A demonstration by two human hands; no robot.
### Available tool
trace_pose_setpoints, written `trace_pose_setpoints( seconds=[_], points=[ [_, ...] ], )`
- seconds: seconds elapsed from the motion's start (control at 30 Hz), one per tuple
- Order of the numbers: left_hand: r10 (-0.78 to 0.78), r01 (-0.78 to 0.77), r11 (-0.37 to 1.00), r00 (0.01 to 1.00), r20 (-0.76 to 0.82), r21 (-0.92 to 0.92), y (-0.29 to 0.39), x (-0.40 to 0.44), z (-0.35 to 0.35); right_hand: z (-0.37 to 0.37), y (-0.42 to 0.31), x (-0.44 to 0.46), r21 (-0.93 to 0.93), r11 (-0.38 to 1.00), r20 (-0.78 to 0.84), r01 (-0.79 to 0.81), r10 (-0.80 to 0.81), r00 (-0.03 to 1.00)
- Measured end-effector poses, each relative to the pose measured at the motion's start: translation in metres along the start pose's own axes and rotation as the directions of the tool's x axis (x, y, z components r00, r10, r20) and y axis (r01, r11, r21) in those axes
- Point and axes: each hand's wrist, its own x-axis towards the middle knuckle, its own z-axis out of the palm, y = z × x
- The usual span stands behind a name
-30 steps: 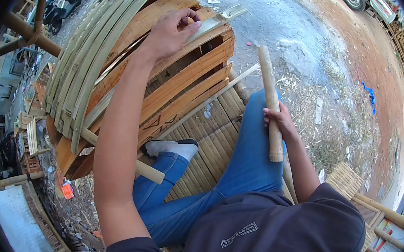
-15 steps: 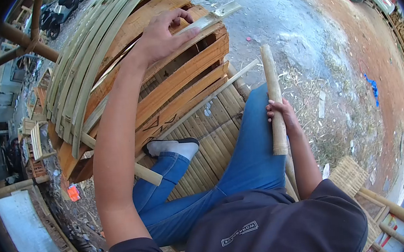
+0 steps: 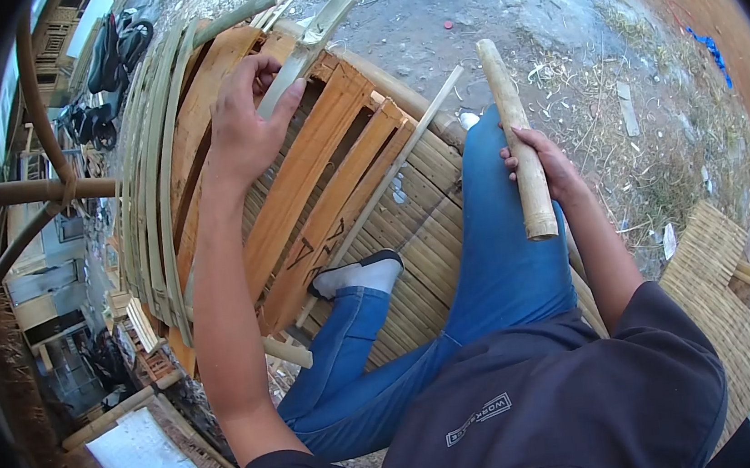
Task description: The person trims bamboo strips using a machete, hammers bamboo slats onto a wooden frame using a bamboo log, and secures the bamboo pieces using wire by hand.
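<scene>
My right hand (image 3: 546, 161) is wrapped round the middle of a short, thick bamboo stick (image 3: 530, 186), held tilted above my right thigh. My left hand (image 3: 245, 124) is over a slatted orange-brown wooden crate (image 3: 318, 167). Its thumb and curled fingers are apart, on either side of a pale split bamboo strip (image 3: 312, 44) with a node near its far end. The thumb appears to touch the strip; I cannot tell how firmly. Several long green bamboo strips (image 3: 150, 184) lie bundled along the crate's left side.
The crate rests on a bamboo-slat platform (image 3: 411, 230), where my bent leg (image 3: 331, 339) also lies. A thin strip (image 3: 419, 129) runs along the crate's right edge. Bamboo posts (image 3: 50, 190) stand at left, a woven mat (image 3: 707, 263) at right. Shavings litter the ground (image 3: 587, 75).
The view has turned, so the crate and both hands appear shifted. My left hand's thumb and fingers now straddle the strip. My right hand still grips the bamboo stick, now more tilted.
</scene>
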Motion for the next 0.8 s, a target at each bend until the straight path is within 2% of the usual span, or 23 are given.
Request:
trace_pose_setpoints(
  seconds=[0.13,0.3,0.5,0.8],
  points=[
    [0.06,-0.06,0.998,0.998,-0.031,0.011,0.001,0.0,0.0,0.004,-0.004,-0.002,-0.02,1.0,-0.009,0.011,-0.012,1.0],
    [0.025,-0.025,0.999,1.0,-0.016,0.047,0.005,-0.004,0.001,0.015,-0.006,-0.006,-0.048,0.999,-0.082,-0.006,0.002,0.997],
    [0.022,-0.021,0.994,1.0,-0.013,0.107,0.005,-0.005,0.005,0.006,-0.002,-0.005,0.055,0.998,-0.076,-0.004,0.008,0.997],
    [-0.015,0.014,0.981,1.0,0.003,0.196,0.007,-0.002,0.008,0.002,-0.002,-0.001,0.028,1.0,-0.029,0.013,-0.012,0.999]
  ],
)
